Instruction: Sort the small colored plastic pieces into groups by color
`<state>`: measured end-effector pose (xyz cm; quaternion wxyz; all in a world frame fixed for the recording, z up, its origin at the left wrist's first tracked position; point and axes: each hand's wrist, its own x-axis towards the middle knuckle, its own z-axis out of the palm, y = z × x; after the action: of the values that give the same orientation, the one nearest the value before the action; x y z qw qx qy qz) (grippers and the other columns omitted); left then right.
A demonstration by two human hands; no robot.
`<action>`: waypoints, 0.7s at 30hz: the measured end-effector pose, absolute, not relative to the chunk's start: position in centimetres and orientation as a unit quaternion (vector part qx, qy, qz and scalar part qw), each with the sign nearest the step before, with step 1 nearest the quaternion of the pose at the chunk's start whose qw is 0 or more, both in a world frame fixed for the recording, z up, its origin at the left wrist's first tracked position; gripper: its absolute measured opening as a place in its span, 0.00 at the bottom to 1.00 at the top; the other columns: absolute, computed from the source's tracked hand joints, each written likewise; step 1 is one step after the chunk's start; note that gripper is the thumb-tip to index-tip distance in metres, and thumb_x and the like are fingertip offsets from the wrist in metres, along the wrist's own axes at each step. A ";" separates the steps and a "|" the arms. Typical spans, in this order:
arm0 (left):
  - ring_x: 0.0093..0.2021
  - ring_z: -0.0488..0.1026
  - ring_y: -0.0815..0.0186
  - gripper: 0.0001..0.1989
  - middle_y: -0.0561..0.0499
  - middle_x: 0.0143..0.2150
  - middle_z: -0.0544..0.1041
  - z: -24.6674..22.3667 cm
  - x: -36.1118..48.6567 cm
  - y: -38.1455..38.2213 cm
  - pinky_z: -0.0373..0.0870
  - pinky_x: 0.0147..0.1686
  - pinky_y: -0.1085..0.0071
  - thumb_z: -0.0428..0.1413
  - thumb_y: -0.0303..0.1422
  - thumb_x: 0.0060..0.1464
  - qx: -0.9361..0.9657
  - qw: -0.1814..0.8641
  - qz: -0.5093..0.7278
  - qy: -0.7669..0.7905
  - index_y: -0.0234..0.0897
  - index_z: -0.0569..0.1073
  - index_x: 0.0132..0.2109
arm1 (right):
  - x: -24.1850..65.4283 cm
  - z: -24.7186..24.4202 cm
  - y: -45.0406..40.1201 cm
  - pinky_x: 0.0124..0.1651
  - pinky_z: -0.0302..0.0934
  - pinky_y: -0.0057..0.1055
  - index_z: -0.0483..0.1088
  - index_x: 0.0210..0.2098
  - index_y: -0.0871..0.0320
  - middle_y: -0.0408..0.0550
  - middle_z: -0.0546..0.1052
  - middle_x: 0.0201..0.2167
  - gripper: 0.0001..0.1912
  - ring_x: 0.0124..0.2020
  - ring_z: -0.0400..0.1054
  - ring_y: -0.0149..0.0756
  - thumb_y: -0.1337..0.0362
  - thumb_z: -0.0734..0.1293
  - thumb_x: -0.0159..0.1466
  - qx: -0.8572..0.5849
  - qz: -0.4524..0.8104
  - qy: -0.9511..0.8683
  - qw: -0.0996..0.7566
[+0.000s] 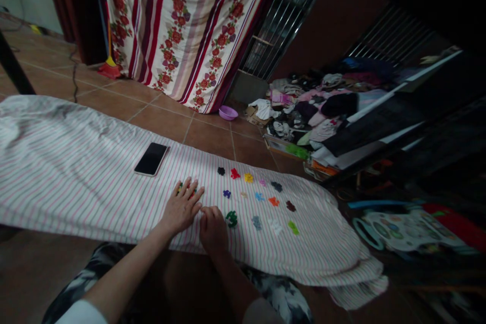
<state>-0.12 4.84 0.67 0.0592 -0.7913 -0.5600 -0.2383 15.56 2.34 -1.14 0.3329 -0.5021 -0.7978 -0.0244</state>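
Note:
My left hand lies palm down with its fingers spread over a small patch of mixed coloured pieces, hiding most of it. Close beside it, my right hand is closed, thumb and forefinger pinched near the left thumb; whatever they hold, if anything, cannot be made out. To the right, several small heaps sorted by colour rest on the striped cloth. A dark green heap is nearest my right hand. Among the others are a red heap, a yellow heap and a lime green heap.
A phone with a dark screen lies on the cloth, left of my hands. Beyond the cloth are a tiled floor, a purple basin and a hanging floral curtain. Clothes are piled at the back right.

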 end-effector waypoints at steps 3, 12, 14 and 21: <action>0.70 0.58 0.51 0.21 0.49 0.68 0.66 1.0 0.8 5.4 0.57 0.67 0.47 0.49 0.36 0.65 -0.806 0.059 -0.240 -0.538 0.48 0.70 0.63 | 15.5 -1.2 2.3 0.39 0.59 0.33 0.68 0.39 0.57 0.48 0.70 0.33 0.14 0.35 0.65 0.38 0.69 0.52 0.70 -0.507 -0.030 -0.793 0.335; 0.67 0.64 0.51 0.18 0.47 0.62 0.74 1.0 1.3 6.2 0.60 0.66 0.48 0.48 0.33 0.64 -0.805 0.048 -0.237 -0.542 0.43 0.76 0.56 | 15.6 -1.4 2.3 0.40 0.60 0.33 0.69 0.41 0.57 0.48 0.71 0.33 0.14 0.36 0.66 0.38 0.70 0.52 0.70 -0.495 -0.051 -0.798 0.341; 0.66 0.65 0.52 0.18 0.46 0.61 0.75 1.0 1.1 6.0 0.61 0.66 0.48 0.47 0.33 0.65 -0.802 0.057 -0.237 -0.546 0.41 0.76 0.56 | 15.6 -1.3 2.3 0.39 0.60 0.33 0.69 0.41 0.57 0.48 0.71 0.33 0.14 0.36 0.65 0.38 0.70 0.52 0.70 -0.498 -0.051 -0.797 0.338; 0.70 0.59 0.49 0.21 0.45 0.65 0.70 0.5 -1.0 4.6 0.59 0.66 0.48 0.46 0.37 0.66 -0.787 0.076 -0.225 -0.570 0.42 0.73 0.60 | 15.6 -1.5 2.3 0.39 0.60 0.33 0.68 0.41 0.57 0.49 0.70 0.34 0.13 0.36 0.65 0.39 0.70 0.53 0.68 -0.498 -0.048 -0.800 0.333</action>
<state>-0.99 4.61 0.50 0.0764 -0.7868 -0.5698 -0.2246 15.63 2.29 -1.48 0.3327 -0.4976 -0.7996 -0.0484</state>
